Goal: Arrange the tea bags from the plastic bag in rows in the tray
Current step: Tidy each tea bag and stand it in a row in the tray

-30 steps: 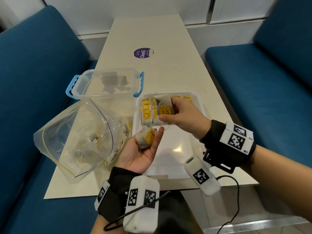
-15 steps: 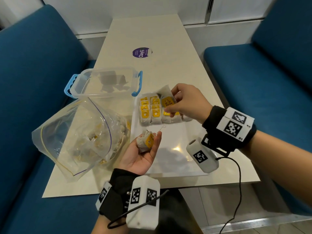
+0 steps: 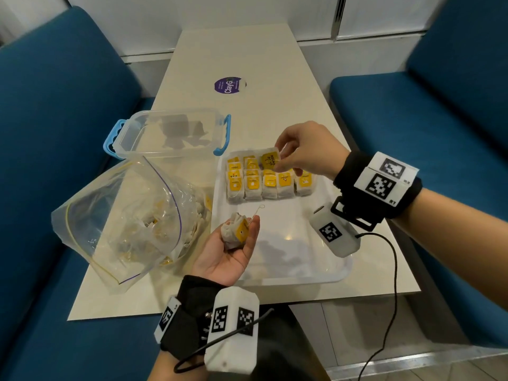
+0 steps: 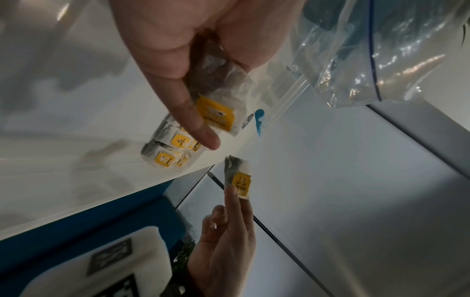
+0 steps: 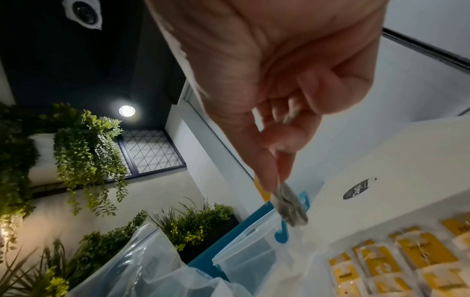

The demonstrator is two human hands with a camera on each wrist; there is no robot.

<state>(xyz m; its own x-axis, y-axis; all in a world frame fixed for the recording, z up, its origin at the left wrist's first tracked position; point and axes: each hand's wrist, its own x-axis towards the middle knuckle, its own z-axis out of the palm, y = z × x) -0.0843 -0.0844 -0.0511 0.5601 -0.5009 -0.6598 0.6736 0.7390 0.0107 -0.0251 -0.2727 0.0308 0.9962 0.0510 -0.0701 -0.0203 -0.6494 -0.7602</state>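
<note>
A white tray (image 3: 277,280) lies on the table, with rows of yellow-tagged tea bags (image 3: 265,184) at its far end. My right hand (image 3: 278,158) pinches one tea bag (image 3: 268,160) by its edge, held just above the far row. My left hand (image 3: 242,236) is palm up over the tray's near left corner and cups a small clump of tea bags (image 3: 235,233). The left wrist view shows that clump (image 4: 216,114) under my thumb, and the right hand's tea bag (image 4: 240,180) beyond it. In the right wrist view the pinched bag (image 5: 289,205) hangs from my fingertips (image 5: 271,180).
The clear plastic bag (image 3: 123,215), open and holding several more tea bags, lies left of the tray. A clear container with blue handles (image 3: 170,133) stands behind it. A purple sticker (image 3: 229,85) sits farther up the table. Blue benches (image 3: 412,119) flank both sides.
My right hand has carried its tea bag away from me, from over the nearer row to above the far row. The left hand has stayed in place with its clump.
</note>
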